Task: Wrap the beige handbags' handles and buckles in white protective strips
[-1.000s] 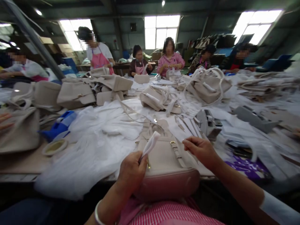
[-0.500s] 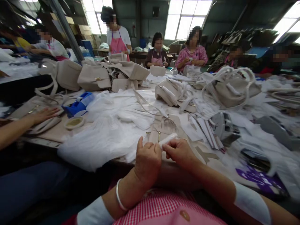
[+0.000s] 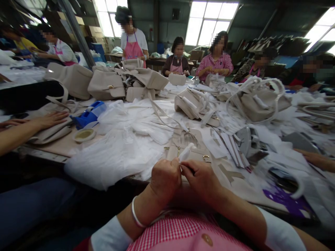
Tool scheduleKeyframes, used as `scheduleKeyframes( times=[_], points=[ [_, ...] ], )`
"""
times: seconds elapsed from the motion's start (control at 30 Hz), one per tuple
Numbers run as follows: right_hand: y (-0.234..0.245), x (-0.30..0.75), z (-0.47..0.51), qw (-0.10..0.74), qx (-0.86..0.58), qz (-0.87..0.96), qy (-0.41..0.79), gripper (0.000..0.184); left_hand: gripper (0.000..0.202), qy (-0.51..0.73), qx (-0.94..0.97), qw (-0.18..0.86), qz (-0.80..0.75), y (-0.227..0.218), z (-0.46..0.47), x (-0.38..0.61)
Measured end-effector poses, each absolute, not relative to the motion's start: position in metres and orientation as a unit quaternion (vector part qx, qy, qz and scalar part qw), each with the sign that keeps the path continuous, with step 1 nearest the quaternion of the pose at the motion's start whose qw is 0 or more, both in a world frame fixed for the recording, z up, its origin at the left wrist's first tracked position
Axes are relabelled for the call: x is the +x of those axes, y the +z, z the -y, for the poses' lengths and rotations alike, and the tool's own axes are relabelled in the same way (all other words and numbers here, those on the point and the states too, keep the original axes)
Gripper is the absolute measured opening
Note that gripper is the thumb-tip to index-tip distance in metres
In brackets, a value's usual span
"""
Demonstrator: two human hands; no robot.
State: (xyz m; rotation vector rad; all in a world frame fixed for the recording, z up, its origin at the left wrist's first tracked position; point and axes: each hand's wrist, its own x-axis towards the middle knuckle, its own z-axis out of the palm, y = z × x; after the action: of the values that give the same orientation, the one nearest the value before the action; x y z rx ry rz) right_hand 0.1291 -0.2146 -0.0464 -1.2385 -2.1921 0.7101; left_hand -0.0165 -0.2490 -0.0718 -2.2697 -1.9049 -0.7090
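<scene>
My left hand (image 3: 166, 178), with a white bangle at the wrist, is closed in a fist. My right hand (image 3: 200, 177) meets it with thumb and index finger pinched together. Between them is a narrow piece of white wrapping (image 3: 186, 152), slanting up and away from the fingers; whether anything is inside it I cannot tell. Just beyond and beneath the hands lies a beige handbag (image 3: 171, 152), flat on the table, with gold-coloured fittings, a buckle (image 3: 206, 158) and a long thin strap (image 3: 163, 116).
Loose white wrapping sheets (image 3: 112, 157) spread left of me. A blue tape dispenser (image 3: 89, 114) and a tape roll (image 3: 84, 135) lie beyond. A co-worker's hand (image 3: 53, 119) rests on a bag at left; another's (image 3: 316, 159) reaches in at right. Beige bags (image 3: 106, 85) are piled ahead.
My left fingers have curled in, the little finger no longer raised. My right hand has tilted, and the wrapping points more steeply up. A co-worker's hand has come in at right.
</scene>
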Motion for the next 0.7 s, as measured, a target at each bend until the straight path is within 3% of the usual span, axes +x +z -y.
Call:
scheduleKeyframes(
  times=[0.1, 0.27, 0.37, 0.5, 0.6, 0.7],
  points=[
    [-0.053, 0.126, 0.218, 0.306, -0.452, 0.812, 0.205, 0.017, 0.023, -0.244, -0.715, -0.014, 0.655, -0.071, 0.247, -0.017],
    [-0.06, 0.121, 0.213, 0.356, -0.503, 0.74, 0.27, 0.011, 0.021, -0.336, -0.629, -0.17, 0.68, -0.065, 0.244, -0.022],
    [-0.063, 0.12, 0.209, 0.367, -0.497, 0.721, 0.315, 0.011, 0.024, -0.406, -0.577, -0.315, 0.635, -0.064, 0.242, -0.026],
    [-0.066, 0.124, 0.201, 0.351, -0.511, 0.705, 0.344, 0.016, 0.025, -0.452, -0.537, -0.474, 0.531, -0.064, 0.24, -0.033],
    [-0.066, 0.128, 0.194, 0.32, -0.532, 0.694, 0.364, 0.024, 0.027, -0.456, -0.524, -0.517, 0.5, -0.064, 0.24, -0.039],
    [-0.062, 0.131, 0.191, 0.29, -0.47, 0.697, 0.456, 0.027, 0.028, -0.457, -0.522, -0.542, 0.474, -0.062, 0.243, -0.042]
  ],
)
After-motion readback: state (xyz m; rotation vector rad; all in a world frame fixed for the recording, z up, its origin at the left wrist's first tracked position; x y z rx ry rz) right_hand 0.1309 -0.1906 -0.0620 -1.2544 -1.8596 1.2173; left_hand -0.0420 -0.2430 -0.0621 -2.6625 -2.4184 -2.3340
